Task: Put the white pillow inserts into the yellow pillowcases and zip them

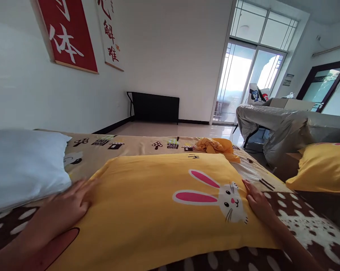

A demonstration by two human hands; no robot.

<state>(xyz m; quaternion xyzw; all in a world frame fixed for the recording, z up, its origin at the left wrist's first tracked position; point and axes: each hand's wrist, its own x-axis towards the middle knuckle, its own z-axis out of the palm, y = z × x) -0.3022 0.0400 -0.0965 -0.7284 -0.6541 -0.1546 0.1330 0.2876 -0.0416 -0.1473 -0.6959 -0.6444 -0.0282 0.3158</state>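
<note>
A yellow pillow (147, 203) with a white rabbit print lies flat on the patterned bed cover (138, 145), in front of me. My left hand (69, 203) rests on its left edge, slightly blurred, with the fingers stretched out. Against the right edge, beside the rabbit's face, lies my right hand (256, 197), its fingers extended along the fabric and not wrapped round it. A bunched orange-yellow cloth (215, 146) sits just behind the pillow's far right corner.
At the left lies a white pillow (25, 169). Another yellow pillow (325, 167) is at the right edge. Behind it stands a plastic-covered table (280, 114) with boxes. A black folded panel (155, 107) leans on the far wall.
</note>
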